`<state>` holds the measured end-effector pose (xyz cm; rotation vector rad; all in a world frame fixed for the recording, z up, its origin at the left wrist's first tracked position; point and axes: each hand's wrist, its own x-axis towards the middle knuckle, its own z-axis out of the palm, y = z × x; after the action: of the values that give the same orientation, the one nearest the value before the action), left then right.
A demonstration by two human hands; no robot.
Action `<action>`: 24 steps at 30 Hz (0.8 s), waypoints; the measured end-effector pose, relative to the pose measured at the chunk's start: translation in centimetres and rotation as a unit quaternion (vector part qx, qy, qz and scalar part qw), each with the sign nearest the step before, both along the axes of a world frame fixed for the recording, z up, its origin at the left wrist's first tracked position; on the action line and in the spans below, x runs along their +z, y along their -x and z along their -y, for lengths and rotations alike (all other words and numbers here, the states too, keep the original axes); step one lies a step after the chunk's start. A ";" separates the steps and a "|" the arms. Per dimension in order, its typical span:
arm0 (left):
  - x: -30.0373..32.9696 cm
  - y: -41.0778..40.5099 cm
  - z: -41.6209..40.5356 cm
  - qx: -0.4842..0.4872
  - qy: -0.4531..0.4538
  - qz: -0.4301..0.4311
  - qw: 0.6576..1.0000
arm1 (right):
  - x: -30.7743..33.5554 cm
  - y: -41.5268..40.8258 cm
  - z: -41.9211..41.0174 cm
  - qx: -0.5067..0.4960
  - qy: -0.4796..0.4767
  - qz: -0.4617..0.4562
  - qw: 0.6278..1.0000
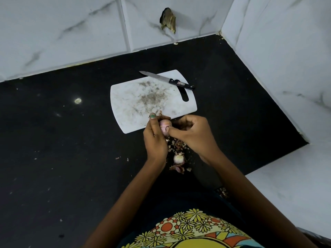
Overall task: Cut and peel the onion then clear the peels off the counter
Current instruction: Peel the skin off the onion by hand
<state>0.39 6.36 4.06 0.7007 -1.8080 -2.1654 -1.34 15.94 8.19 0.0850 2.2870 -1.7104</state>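
Peeling an onion half over the near board edge

Gripping a pale onion half, the left hand curls round it while the right hand pinches at its skin, just above the near edge of the white cutting board. Loose peels and a second onion piece lie on the black surface below the hands. A knife rests across the board's far corner. Wide bare surface lies left; tiled walls close the right.
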 end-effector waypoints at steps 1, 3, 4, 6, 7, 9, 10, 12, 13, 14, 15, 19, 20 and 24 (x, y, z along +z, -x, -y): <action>0.0 0.0 0.0 0.000 -0.005 0.001 1.000 | 0.1 0.1 0.0 -0.003 0.009 0.006 1.000; -0.2 0.0 0.1 0.000 -0.015 0.004 1.000 | 0.3 0.1 0.0 -0.001 0.030 0.012 0.999; -0.2 0.0 0.1 0.000 -0.018 0.007 1.000 | 0.5 0.1 -0.1 0.002 0.041 0.012 0.999; -0.4 0.0 0.1 0.003 -0.026 0.016 1.000 | 0.6 0.0 -0.1 0.012 0.056 0.010 0.998; -0.4 0.0 0.1 0.004 -0.033 0.024 0.999 | 0.6 0.0 -0.2 0.015 0.060 0.011 0.998; -0.4 0.1 0.0 0.005 -0.052 0.042 0.998 | 0.3 0.1 -0.2 0.016 0.065 0.016 0.998; -0.4 0.1 0.1 0.004 -0.067 0.053 0.996 | 0.1 0.2 -0.3 0.015 0.064 0.017 0.998; -0.2 0.2 0.1 0.005 -0.104 0.080 0.991 | -0.3 0.3 -0.5 0.009 0.058 0.011 0.998; -0.2 0.2 0.0 0.006 -0.120 0.095 0.988 | -0.5 0.5 -0.6 0.006 0.054 0.008 0.998; -0.1 0.2 0.0 0.009 -0.131 0.108 0.985 | -0.6 0.6 -0.6 0.007 0.051 0.006 0.999; 0.1 0.2 0.0 0.012 -0.140 0.118 0.983 | -0.7 0.7 -0.7 0.008 0.050 0.006 0.999; 0.4 0.3 0.0 0.019 -0.149 0.146 0.978 | -1.4 1.0 -0.7 0.016 -0.053 -0.056 0.997; 0.5 0.3 0.0 0.021 -0.147 0.153 0.977 | -1.5 0.9 -0.8 0.021 -0.080 -0.076 0.994; 0.5 0.4 0.1 0.023 -0.137 0.156 0.978 | -1.4 0.5 -0.9 0.048 -0.062 -0.093 0.993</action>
<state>0.04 6.25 4.61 1.1899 -1.6181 -2.4097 -1.82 16.83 6.78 -0.1635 2.4870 -1.5874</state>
